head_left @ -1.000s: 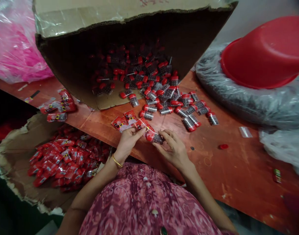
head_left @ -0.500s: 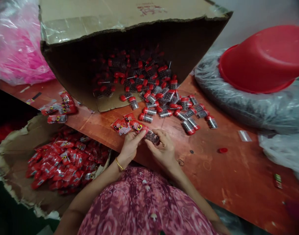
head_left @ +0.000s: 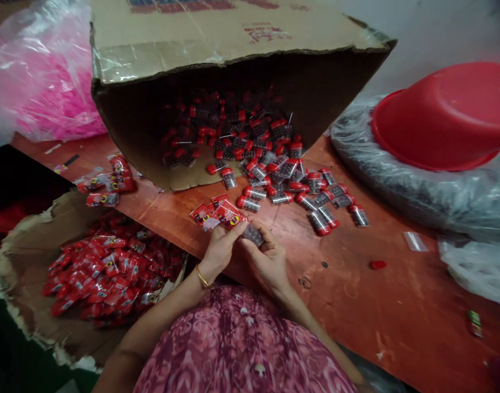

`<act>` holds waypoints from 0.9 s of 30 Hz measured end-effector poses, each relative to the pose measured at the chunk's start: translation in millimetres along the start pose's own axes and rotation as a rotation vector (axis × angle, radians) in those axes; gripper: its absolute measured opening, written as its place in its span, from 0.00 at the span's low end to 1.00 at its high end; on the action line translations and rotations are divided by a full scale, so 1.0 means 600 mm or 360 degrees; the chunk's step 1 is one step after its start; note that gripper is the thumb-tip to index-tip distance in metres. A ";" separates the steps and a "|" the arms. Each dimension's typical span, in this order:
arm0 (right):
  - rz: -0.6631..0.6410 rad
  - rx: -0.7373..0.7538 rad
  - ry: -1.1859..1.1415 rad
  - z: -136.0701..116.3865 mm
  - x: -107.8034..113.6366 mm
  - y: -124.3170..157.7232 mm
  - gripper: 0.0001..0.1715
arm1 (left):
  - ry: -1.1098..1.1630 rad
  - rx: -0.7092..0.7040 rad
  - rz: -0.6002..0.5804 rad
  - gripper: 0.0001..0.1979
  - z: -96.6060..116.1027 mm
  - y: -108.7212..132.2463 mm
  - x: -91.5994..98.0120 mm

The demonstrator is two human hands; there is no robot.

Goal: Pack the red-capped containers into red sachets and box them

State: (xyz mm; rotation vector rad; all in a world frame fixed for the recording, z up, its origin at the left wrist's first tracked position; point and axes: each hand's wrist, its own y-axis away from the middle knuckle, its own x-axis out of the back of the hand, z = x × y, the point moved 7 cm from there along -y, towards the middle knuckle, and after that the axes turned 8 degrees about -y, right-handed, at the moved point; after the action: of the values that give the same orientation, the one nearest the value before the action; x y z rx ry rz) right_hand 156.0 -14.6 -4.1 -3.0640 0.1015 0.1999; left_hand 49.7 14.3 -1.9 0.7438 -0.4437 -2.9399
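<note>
Between my two hands is a small clear container with dark contents. My right hand is closed around it, thumb and fingers on its sides. My left hand is closed in a pinch at the container's left end, with a red printed card at its thumb. How far the card and container overlap there is hidden by the fingers. More red printed cards lie just beyond my left hand on the red-brown table.
A cardboard box on its side spills red-capped containers. Lower left, a torn carton holds red packs; several more packs lie on the table. At right, a red tub rests on a plastic-wrapped bundle.
The camera view has shifted, so the scene sits a little lower and further right. My right fingers have curled more over the container, and both hands still hold on.
</note>
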 end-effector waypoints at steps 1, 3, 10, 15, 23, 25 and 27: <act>0.0007 -0.0079 -0.0080 0.003 0.001 0.000 0.21 | 0.0011 0.0014 0.0001 0.14 0.002 -0.001 0.002; -0.0038 -0.0225 -0.0175 0.005 -0.001 0.002 0.16 | 0.0038 0.0033 0.0005 0.14 0.005 -0.002 0.005; 0.0053 -0.0338 -0.0390 -0.003 -0.003 -0.004 0.17 | -0.0101 0.0108 -0.0294 0.17 -0.017 0.012 -0.018; 0.0095 -0.0411 -0.0432 0.021 -0.009 -0.017 0.20 | -0.0045 0.0176 -0.0200 0.17 -0.021 0.014 -0.005; -0.0062 0.0053 0.0440 0.006 -0.020 -0.025 0.24 | -0.0042 0.0443 -0.0186 0.17 -0.027 0.035 0.030; -0.0092 0.0216 0.0924 -0.011 0.004 -0.037 0.23 | -0.0187 0.0501 -0.0090 0.19 -0.016 0.044 0.077; 0.0093 0.0324 0.1360 -0.027 0.063 -0.053 0.23 | -0.0401 0.0468 0.0147 0.21 0.008 0.054 0.160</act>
State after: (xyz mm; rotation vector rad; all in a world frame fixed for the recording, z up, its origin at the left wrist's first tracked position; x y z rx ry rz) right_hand 197.7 13.6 8.9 -2.7099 0.2308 -1.0432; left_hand -37.1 -29.0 -32.0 0.3605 -0.9188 -2.9235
